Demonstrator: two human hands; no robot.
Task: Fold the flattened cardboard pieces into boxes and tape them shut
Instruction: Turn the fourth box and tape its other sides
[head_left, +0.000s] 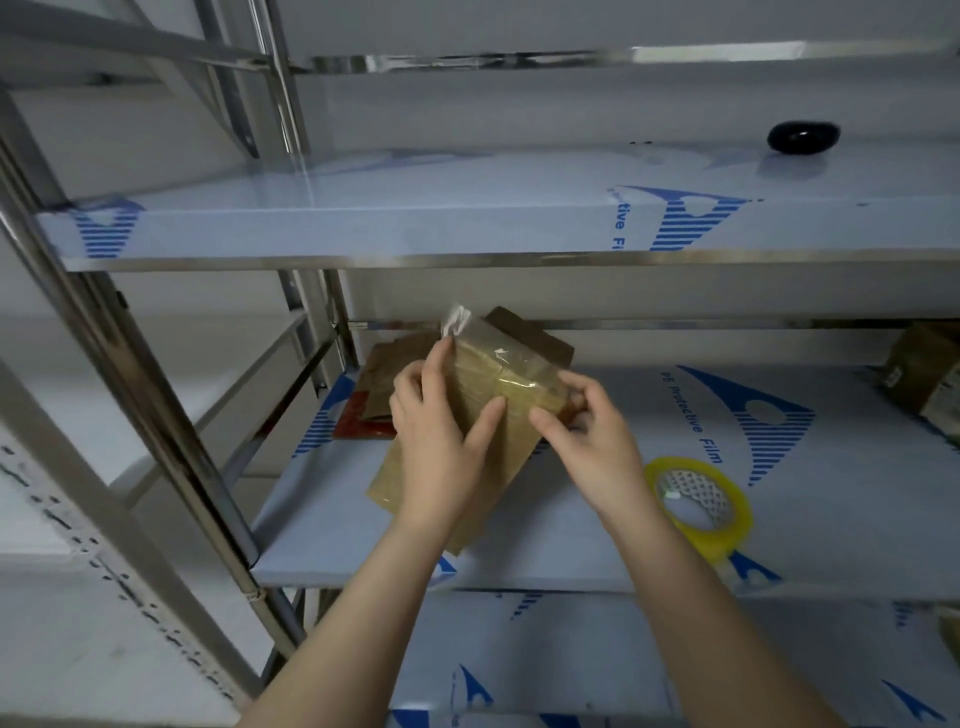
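Both forearms reach up from the bottom of the view to the middle shelf (831, 519), where the left hand (439, 421) and right hand (592, 436) hold a small cardboard box (493, 364) tilted, its far end raised over the shelf's film-covered surface. The left hand grips the box's left edge, fingers curled behind and thumb pressed flat on the face. The right hand pinches the right edge where a glossy strip of clear tape (524, 382) crosses the cardboard. A loose tape end (456, 318) sticks up at the far corner.

It looks light and thin-walled: stiff along its creases, yet likely to buckle if squeezed mid-panel, so the edges and corners are the safer hold. The taped face is probably slick, while the free end will cling to skin, so it is best smoothed down with a flat thumb.

More flat cardboard pieces (389, 374) lie behind it, and the tape roll (698, 506) rests on the shelf just right of the right wrist.
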